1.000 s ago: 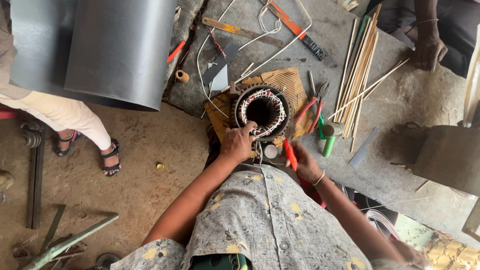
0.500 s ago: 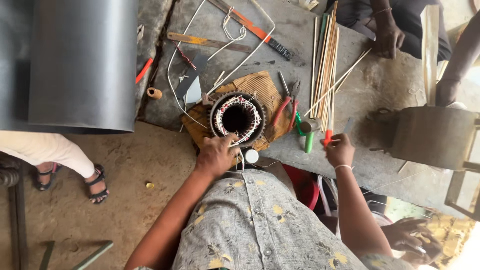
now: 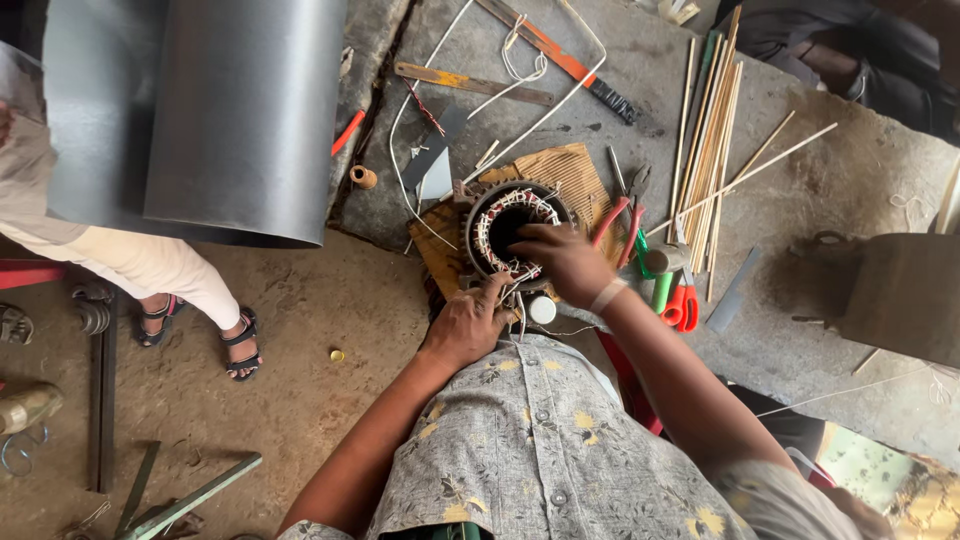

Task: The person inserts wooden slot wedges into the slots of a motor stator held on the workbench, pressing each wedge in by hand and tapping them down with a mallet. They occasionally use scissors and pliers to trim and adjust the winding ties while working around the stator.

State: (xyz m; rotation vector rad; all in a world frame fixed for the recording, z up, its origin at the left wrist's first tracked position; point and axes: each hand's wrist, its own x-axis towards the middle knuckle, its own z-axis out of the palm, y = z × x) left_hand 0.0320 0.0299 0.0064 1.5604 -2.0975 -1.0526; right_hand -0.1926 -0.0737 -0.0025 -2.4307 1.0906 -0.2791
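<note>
A round motor stator with red and white windings stands on a piece of brown cardboard on a concrete slab. My left hand grips its near rim, where loose wire ends hang. My right hand reaches across from the right, fingers curled onto the winding at the bore's edge. Whether it holds something small is hidden. A small white cap lies just below the stator between my hands.
Red-handled pliers, green and red tool handles and a bundle of thin sticks lie right of the stator. Behind it are an orange saw and white cord. At left are a rolled grey sheet and another person's sandalled feet.
My right hand has come back from the tools at the right and now rests on the stator's winding. The red tool it held a second ago is gone from it. My left hand stays at the near rim.
</note>
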